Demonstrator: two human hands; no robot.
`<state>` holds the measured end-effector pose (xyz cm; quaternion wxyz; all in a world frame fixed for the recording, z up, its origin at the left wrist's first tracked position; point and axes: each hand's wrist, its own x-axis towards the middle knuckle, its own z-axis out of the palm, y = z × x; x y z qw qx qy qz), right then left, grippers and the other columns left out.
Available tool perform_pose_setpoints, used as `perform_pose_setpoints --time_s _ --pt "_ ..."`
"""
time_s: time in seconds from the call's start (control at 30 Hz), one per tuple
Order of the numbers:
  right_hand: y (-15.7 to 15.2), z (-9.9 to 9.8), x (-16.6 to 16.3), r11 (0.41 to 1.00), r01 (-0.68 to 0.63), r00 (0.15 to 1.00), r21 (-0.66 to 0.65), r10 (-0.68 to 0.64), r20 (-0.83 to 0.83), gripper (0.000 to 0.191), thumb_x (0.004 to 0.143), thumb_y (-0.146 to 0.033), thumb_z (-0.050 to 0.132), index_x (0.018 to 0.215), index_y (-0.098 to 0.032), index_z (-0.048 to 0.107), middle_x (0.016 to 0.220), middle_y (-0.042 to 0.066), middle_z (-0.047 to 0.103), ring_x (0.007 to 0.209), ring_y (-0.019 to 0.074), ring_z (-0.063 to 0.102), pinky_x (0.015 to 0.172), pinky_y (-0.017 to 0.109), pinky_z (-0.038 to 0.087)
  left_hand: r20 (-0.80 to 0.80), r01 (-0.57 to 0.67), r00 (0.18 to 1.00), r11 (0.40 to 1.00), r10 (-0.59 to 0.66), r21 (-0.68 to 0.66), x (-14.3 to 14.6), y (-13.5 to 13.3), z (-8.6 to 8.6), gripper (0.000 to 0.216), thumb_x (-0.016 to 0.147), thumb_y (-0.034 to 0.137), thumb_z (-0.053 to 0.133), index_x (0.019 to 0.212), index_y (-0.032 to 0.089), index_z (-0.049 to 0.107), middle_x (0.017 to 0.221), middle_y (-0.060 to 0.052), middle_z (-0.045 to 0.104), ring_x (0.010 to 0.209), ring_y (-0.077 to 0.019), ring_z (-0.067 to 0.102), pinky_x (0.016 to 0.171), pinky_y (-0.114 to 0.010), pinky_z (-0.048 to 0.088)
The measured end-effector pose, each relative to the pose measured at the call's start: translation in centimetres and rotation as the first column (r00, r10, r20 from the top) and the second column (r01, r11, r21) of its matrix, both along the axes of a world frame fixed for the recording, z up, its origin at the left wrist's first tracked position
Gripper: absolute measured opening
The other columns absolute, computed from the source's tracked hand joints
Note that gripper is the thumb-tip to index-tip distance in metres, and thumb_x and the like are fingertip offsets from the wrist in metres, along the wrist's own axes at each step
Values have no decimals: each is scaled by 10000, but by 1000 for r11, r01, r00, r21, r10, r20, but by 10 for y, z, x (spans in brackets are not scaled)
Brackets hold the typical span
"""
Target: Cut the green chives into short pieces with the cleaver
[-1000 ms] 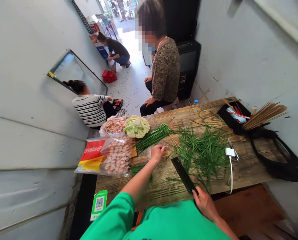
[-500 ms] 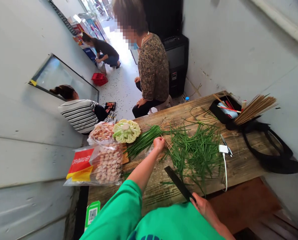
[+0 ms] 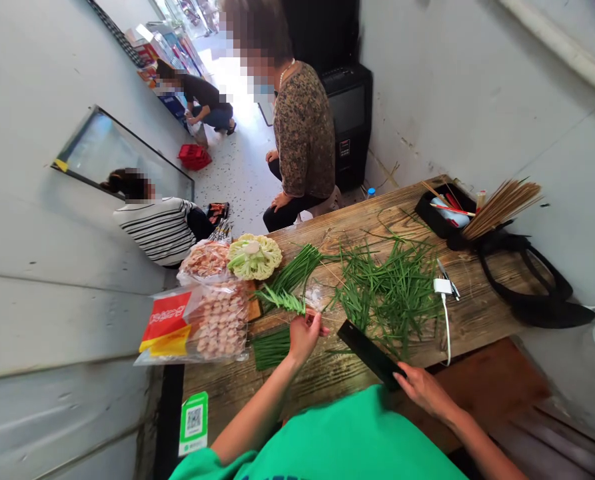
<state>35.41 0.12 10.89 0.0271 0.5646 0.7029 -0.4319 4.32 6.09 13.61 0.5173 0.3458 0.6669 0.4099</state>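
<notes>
My left hand (image 3: 304, 337) is closed on the end of a flat row of green chives (image 3: 283, 300), lifted above the table; a thin stick seems to run through it, though the fingers hide part. In my right hand (image 3: 422, 387) is a knife with a broad dark blade (image 3: 367, 350), pointing up and left over the table's near edge. A chive bundle (image 3: 300, 267) lies beyond my left hand. Trimmed chives (image 3: 272, 348) lie flat beside my left wrist. Right of the knife tip spreads a loose heap of chives (image 3: 392, 287).
Left on the wooden table (image 3: 482, 320) are bagged meat (image 3: 222, 317) and a cauliflower (image 3: 254, 257). At right are a charger (image 3: 442, 287), bamboo skewers (image 3: 504, 207), a black box (image 3: 434, 220) and a black visor (image 3: 532, 280). A seated person (image 3: 304, 133) is beyond the table.
My left hand has come back toward me, lifting the row of chives off the table. The knife in my right hand has shifted slightly right and away from my body.
</notes>
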Motion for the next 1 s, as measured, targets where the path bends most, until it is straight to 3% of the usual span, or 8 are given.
perform_pose_setpoints --time_s 0.23,0.4,0.53,0.73,0.87,1.0 --pt "-1 0 15 968 219 973 124 -226 41 411 848 -488 352 842 -191 636 729 91 691 708 236 648 659 310 455 -49 63 997 998 -63 16 -22 1 40 376 732 577 538 729 205 476 533 8 584 472 -167 614 465 -276 520" --pt "1 1 10 916 345 920 206 -373 118 387 838 -483 354 714 -210 599 532 51 609 549 208 602 523 279 407 -119 156 979 986 -163 -65 -31 -43 68 355 777 576 490 710 228 472 491 -7 606 439 -161 595 467 -263 497" --pt "0 4 2 909 359 913 213 -389 124 388 833 -488 328 712 -214 574 505 42 587 509 198 580 498 274 382 -220 166 957 980 -187 -112 -34 -80 74 330 789 558 467 718 236 490 495 -14 593 440 -163 590 456 -255 464" --pt "-11 9 -5 895 391 895 216 -424 136 409 830 -525 299 737 -212 545 483 49 566 478 204 563 484 283 351 -497 198 837 974 -228 -113 -29 -96 47 309 842 439 423 654 220 532 601 -51 634 572 -165 607 552 -259 421" --pt "-17 20 -10 893 406 895 196 -432 111 427 842 -548 299 758 -209 545 480 45 565 469 194 555 472 276 338 -544 271 750 925 -376 -266 2 -76 10 329 848 325 440 595 175 588 610 -58 645 558 -142 571 541 -247 348" --pt "-20 33 -21 890 388 899 241 -423 115 443 862 -559 276 738 -211 522 492 45 560 476 186 548 493 279 323 -486 403 672 827 -558 -392 45 -41 -28 270 841 220 489 670 128 677 684 -70 682 626 -137 594 576 -225 356"
